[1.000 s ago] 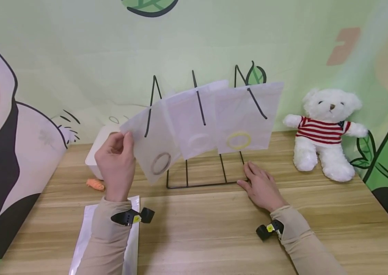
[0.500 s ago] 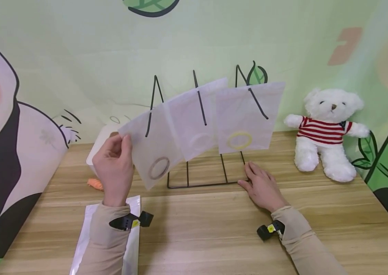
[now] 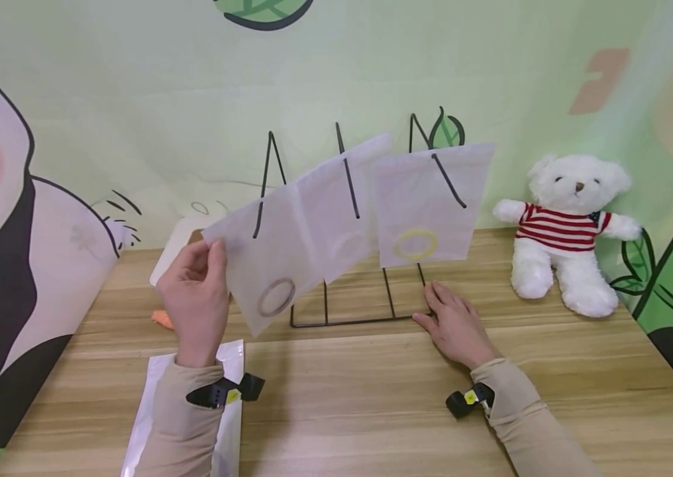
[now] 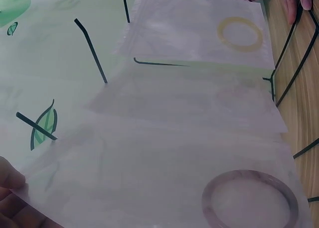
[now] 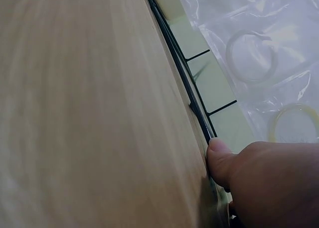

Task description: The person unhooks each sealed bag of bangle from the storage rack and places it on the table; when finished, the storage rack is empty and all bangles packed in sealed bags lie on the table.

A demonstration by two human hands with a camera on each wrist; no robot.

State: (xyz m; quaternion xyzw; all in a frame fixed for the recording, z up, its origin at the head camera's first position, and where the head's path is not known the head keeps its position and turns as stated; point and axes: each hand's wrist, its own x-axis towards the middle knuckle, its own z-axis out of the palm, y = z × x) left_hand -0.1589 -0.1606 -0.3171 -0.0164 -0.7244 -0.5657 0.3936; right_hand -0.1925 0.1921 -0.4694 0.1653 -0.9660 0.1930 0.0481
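Observation:
My left hand (image 3: 193, 285) pinches the upper left corner of a translucent plastic bag (image 3: 253, 258) with a brownish-purple ring (image 3: 277, 297) showing at its bottom. The bag is pulled out to the left and hangs tilted at the left prong of a black wire display rack (image 3: 360, 322). Overlapping it, a middle bag (image 3: 336, 205) with a pale ring (image 5: 251, 56) slants at the centre prong. On the right prong hangs another bag (image 3: 432, 192) with a yellow ring (image 3: 416, 244). With fingers extended, my right hand (image 3: 456, 321) presses the base's front right corner; its thumb touches the front bar.
A silvery flat pouch (image 3: 232, 411) lies under my left forearm. Behind my left hand stand a white box (image 3: 178, 242) and a small orange object (image 3: 161, 319), both partly hidden. A white teddy bear (image 3: 569, 232) in a striped shirt sits at the right by the printed wall cloth.
My left hand has drawn slightly left and down, pulling the left bag's corner with it. That bag now covers more of the middle one. My right hand stays in place.

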